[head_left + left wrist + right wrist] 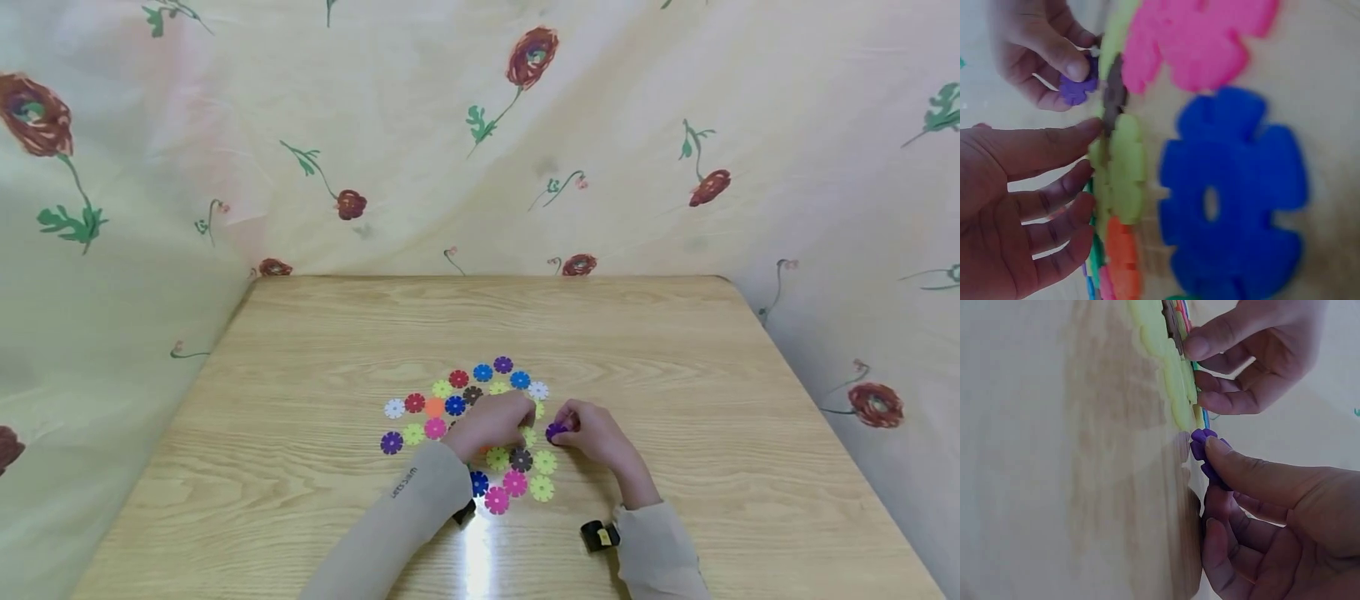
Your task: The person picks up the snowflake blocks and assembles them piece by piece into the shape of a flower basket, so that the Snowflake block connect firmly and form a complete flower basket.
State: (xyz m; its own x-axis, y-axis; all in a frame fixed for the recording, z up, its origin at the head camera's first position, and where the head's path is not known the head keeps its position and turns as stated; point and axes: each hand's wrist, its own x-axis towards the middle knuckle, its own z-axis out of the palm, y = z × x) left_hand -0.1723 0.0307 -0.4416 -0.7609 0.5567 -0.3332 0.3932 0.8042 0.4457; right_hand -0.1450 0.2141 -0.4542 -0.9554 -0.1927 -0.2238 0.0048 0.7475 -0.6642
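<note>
My right hand [597, 433] pinches a purple flower-shaped plastic disc [1200, 449] between thumb and fingers, just right of a group of similar discs. The held disc stands tilted, close over the table in the right wrist view. Reaching over the middle of the group, my left hand [495, 419] has its fingers spread and slightly bent, fingertips right at the yellow-green discs [1126, 169]. It hides several discs in the head view. A blue disc [1241, 200] and a pink disc [1200, 44] show large in the left wrist view.
Coloured discs lie flat over the wooden table [300, 500], including a white disc [394, 408] at the left and a purple disc [503, 364] at the far end. A flowered cloth [420, 150] hangs behind. A black wrist device [599, 536] sits by the right sleeve.
</note>
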